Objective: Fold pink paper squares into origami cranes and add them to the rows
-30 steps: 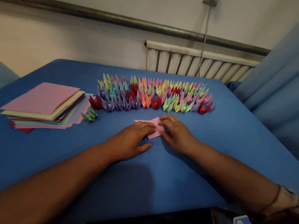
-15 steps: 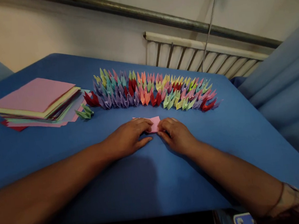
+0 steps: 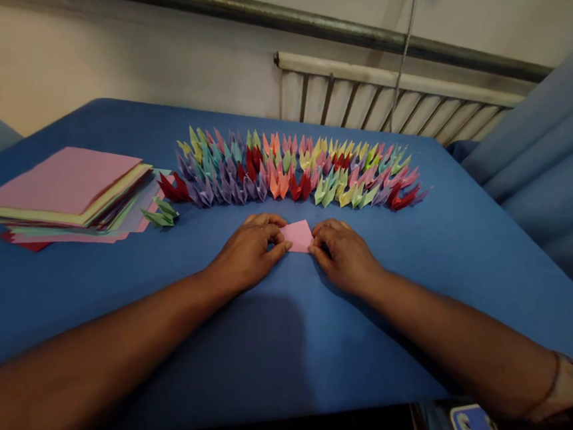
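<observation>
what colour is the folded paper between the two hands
Pink; the folded paper shows best in the head view, the only one here.

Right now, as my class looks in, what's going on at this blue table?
A person has a small piece of folded pink paper between two bare hands: the left hand at its left end, the right hand at its right edge. Beyond them, many-coloured folded paper figures stand in rows on the blue table. A green figure sits at the left, beside a stack of coloured sheets with a pink one on top.
</observation>
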`<move>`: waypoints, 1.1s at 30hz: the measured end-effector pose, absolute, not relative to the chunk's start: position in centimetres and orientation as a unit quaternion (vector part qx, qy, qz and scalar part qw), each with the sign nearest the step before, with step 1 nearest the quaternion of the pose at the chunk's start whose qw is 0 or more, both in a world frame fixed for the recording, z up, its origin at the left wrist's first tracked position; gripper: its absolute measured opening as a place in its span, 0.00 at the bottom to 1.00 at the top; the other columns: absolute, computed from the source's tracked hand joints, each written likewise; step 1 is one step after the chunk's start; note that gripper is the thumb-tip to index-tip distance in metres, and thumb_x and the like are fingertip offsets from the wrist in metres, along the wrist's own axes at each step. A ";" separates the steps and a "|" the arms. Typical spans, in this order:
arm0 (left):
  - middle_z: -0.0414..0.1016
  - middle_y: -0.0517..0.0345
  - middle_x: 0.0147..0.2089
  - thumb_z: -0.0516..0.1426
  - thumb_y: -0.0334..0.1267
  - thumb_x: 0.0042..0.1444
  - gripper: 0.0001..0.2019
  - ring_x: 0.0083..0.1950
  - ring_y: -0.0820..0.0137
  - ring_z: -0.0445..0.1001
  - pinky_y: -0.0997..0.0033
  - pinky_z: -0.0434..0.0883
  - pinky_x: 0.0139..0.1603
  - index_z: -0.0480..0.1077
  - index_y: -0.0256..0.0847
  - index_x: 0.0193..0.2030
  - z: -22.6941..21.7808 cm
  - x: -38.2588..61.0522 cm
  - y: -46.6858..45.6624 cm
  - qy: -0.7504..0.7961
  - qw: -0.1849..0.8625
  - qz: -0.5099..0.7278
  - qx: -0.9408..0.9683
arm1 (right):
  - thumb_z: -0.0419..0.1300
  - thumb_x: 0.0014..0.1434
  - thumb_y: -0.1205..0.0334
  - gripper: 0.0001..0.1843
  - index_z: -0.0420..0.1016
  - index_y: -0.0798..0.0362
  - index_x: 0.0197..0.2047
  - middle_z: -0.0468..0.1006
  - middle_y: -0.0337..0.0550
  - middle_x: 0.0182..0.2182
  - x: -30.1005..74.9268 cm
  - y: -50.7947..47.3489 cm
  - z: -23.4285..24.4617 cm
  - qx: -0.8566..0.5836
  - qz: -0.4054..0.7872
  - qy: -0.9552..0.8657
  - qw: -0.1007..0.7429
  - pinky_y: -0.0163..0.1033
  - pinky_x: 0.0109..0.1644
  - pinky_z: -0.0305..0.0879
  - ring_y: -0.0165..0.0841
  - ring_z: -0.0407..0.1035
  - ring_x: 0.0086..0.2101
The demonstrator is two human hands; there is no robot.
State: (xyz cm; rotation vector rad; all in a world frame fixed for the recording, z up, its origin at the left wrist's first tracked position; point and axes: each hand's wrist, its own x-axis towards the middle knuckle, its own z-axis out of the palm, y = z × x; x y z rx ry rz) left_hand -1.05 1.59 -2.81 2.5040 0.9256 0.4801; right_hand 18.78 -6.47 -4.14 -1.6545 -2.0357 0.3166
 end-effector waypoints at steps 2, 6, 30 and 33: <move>0.73 0.50 0.51 0.56 0.41 0.59 0.10 0.53 0.59 0.70 0.54 0.65 0.58 0.72 0.39 0.30 -2.9 -1.0 1.6 0.337 0.202 0.177 0.902 | 0.55 0.63 0.65 0.05 0.69 0.52 0.34 0.73 0.48 0.41 18.7 -6.5 -4.0 -0.607 0.115 -0.747 0.243 0.47 0.51 0.64 0.39 0.66 0.43; 0.74 0.49 0.51 0.57 0.41 0.59 0.10 0.53 0.58 0.70 0.54 0.64 0.58 0.71 0.39 0.31 -3.2 -1.0 1.8 0.339 0.185 0.175 0.906 | 0.56 0.63 0.66 0.05 0.69 0.52 0.34 0.73 0.48 0.41 18.8 -6.7 -3.7 -0.594 0.116 -0.762 0.230 0.46 0.51 0.65 0.39 0.66 0.43; 0.73 0.50 0.51 0.54 0.42 0.62 0.11 0.52 0.60 0.69 0.55 0.66 0.57 0.69 0.39 0.33 -3.1 -1.2 1.9 0.326 0.163 0.168 0.916 | 0.54 0.66 0.60 0.23 0.68 0.58 0.62 0.67 0.58 0.62 17.4 -9.8 -2.0 -0.571 0.033 -0.819 0.041 0.57 0.54 0.63 0.51 0.63 0.57; 0.73 0.50 0.51 0.53 0.42 0.62 0.11 0.52 0.60 0.69 0.55 0.65 0.57 0.69 0.39 0.33 -3.1 -1.1 2.1 0.326 0.159 0.163 0.917 | 0.54 0.66 0.61 0.23 0.68 0.60 0.61 0.67 0.59 0.61 17.5 -9.9 -1.7 -0.573 0.031 -0.818 0.026 0.56 0.53 0.65 0.52 0.63 0.56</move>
